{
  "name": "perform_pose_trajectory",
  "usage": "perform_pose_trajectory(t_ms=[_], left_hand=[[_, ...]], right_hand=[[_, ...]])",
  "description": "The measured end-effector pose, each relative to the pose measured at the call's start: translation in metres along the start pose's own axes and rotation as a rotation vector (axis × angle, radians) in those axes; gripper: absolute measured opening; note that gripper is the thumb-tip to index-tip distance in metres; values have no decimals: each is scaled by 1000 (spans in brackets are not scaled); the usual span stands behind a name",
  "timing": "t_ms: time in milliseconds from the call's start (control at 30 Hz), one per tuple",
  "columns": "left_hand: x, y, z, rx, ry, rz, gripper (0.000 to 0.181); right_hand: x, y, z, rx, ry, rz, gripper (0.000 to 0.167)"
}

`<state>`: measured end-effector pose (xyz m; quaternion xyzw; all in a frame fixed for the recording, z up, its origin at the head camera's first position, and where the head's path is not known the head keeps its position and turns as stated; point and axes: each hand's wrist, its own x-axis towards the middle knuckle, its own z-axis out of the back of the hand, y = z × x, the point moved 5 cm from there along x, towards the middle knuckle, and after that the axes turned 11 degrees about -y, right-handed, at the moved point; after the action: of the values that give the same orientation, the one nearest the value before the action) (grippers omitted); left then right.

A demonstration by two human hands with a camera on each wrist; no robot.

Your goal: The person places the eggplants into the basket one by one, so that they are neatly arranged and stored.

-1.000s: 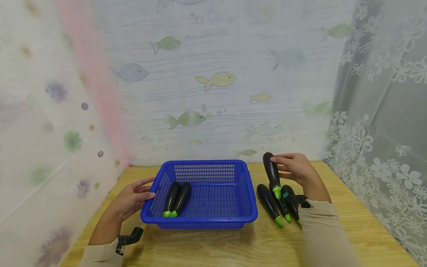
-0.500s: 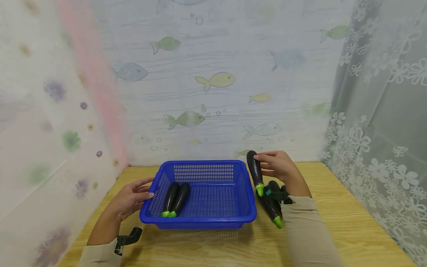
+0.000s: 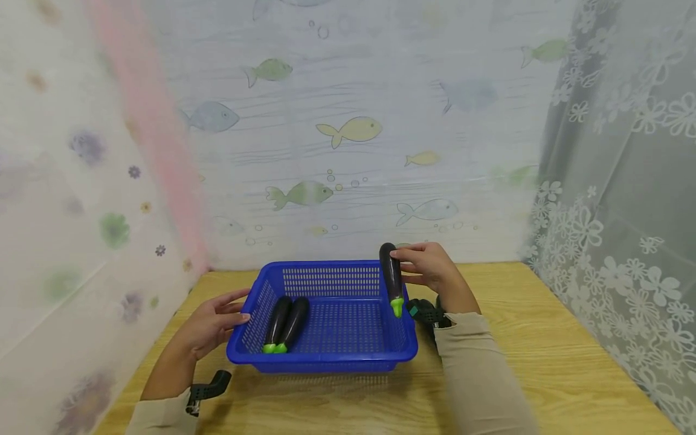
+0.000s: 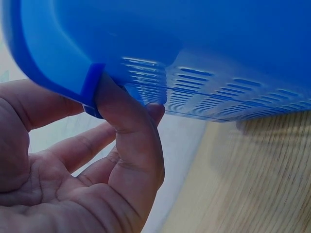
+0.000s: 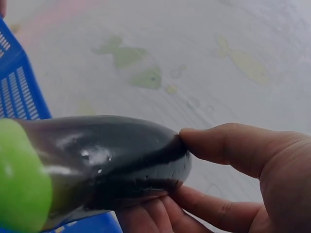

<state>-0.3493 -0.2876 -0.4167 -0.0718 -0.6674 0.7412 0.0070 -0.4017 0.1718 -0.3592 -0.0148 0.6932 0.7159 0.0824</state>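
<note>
My right hand (image 3: 429, 269) pinches a dark purple eggplant (image 3: 391, 275) by its rounded end, thumb on one side and fingers on the other. Its green cap points down over the right rim of the blue plastic basket (image 3: 326, 357). In the right wrist view the eggplant (image 5: 112, 165) fills the lower left, held at its tip. Two more eggplants (image 3: 294, 323) lie side by side at the basket's left end. My left hand (image 3: 209, 326) grips the basket's left rim; the left wrist view shows its hand (image 4: 112, 160) with a digit hooked over the rim.
More eggplants (image 3: 432, 335) lie on the wooden table (image 3: 348, 405) just right of the basket, mostly hidden behind my right wrist. A fish-print curtain (image 3: 353, 181) hangs at the table's back edge, with further curtains left and right.
My right hand has carried the eggplant leftward, from above the eggplants on the table to over the basket's right rim. The left hand and basket have stayed nearly still.
</note>
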Motion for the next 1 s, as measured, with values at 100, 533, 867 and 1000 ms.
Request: perform_pose_trajectory(t_ms=[100,533,867,1000], left_hand=[[1,1,0,-1,-6,6,80],[2,3,2,7,-4,7,81],[4,2,1,-4,16,-4,80],[4,1,0,1,22,-10,81]], right_hand=[[1,1,-10,6,3,-6,61],[7,-6,-53,11,23,8,48],[12,-10,-80,37,37,-19,44],[14,-11,-91,46,46,-50,41]])
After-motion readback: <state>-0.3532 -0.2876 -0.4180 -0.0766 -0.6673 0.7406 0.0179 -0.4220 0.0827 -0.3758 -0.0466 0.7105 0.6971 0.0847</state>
